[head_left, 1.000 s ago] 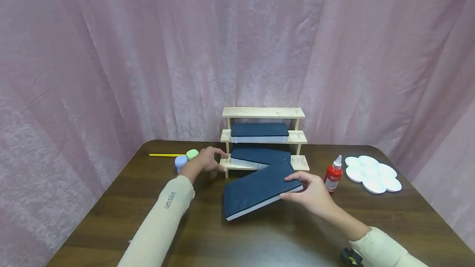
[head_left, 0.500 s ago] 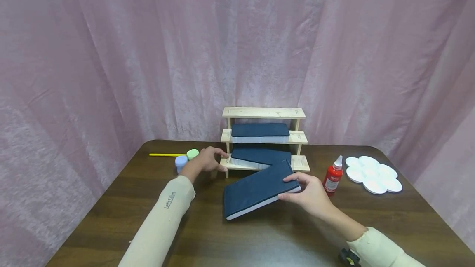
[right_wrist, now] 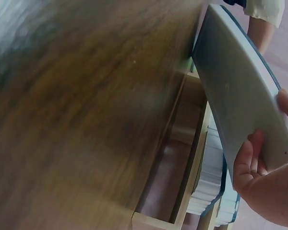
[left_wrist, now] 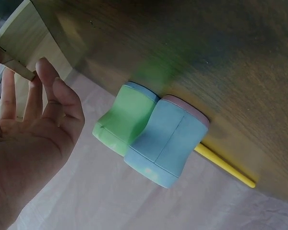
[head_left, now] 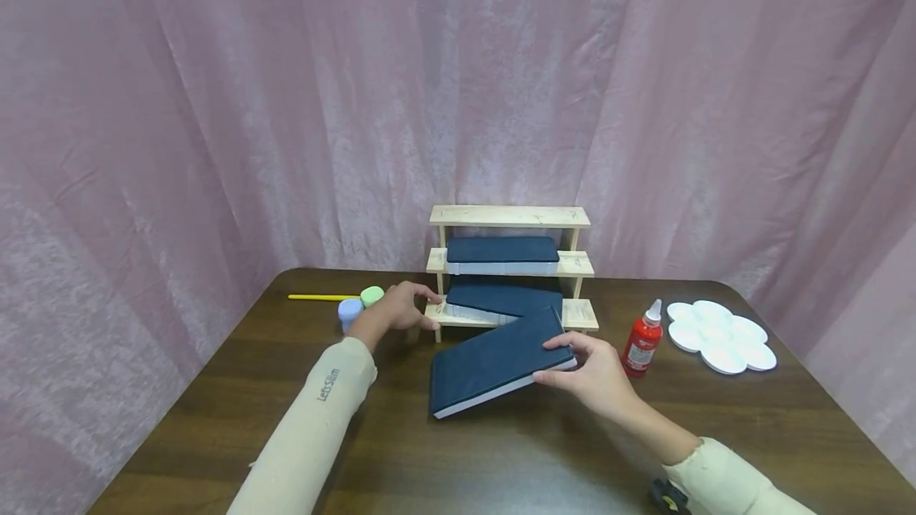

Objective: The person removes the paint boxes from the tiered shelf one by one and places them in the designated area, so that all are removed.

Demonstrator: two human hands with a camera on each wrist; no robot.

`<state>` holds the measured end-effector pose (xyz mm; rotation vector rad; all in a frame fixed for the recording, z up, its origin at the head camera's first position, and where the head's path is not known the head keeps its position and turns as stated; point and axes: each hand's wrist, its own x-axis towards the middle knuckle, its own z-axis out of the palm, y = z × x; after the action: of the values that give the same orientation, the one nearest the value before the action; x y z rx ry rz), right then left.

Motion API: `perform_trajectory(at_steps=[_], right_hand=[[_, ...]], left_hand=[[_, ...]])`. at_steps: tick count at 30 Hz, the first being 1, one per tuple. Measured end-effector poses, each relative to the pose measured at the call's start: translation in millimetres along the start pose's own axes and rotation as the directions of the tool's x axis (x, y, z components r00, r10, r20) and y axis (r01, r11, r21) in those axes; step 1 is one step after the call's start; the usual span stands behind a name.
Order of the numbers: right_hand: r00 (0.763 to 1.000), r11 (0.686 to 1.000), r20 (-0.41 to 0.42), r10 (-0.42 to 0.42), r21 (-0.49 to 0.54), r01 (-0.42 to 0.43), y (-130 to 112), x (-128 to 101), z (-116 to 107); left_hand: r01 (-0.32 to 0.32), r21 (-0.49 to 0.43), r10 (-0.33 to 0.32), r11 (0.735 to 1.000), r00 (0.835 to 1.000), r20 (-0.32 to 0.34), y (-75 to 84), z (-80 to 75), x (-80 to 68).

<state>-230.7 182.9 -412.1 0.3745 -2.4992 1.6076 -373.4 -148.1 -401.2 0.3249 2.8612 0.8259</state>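
Observation:
A three-step wooden shelf stands at the back of the table. One dark blue book lies on its middle step, and another dark blue book lies askew on the lowest step. My left hand grips the left end of that lowest step; the left wrist view shows its fingers bent at the wood. In front of the shelf my right hand pinches a third dark blue book by its right end, thumb beneath and fingers on top. This book is tilted, its pale underside visible in the right wrist view.
Left of the shelf stand a blue-lidded pot and a green-lidded pot beside a yellow stick. To the right are a red bottle and a white flower-shaped palette. A pink curtain hangs behind the table.
My right hand and the book it holds have shifted slightly to the left. The left hand keeps its place on the shelf.

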Motion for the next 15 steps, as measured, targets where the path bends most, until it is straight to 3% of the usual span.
perform_trajectory(at_steps=[9, 15], right_hand=[[0.999, 0.997, -0.038, -0.028, -0.072, 0.025, -4.4, -3.3, 6.9], [1.000, 0.996, -0.015, -0.011, -0.089, 0.010, -5.2, -4.9, 7.1]], left_hand=[[0.006, 0.004, -0.006, 1.000, 1.000, -0.003, 0.9, -1.1, -0.2], [0.006, -0.003, -0.006, 1.000, 1.000, -0.004, 1.4, -1.2, -0.8]])
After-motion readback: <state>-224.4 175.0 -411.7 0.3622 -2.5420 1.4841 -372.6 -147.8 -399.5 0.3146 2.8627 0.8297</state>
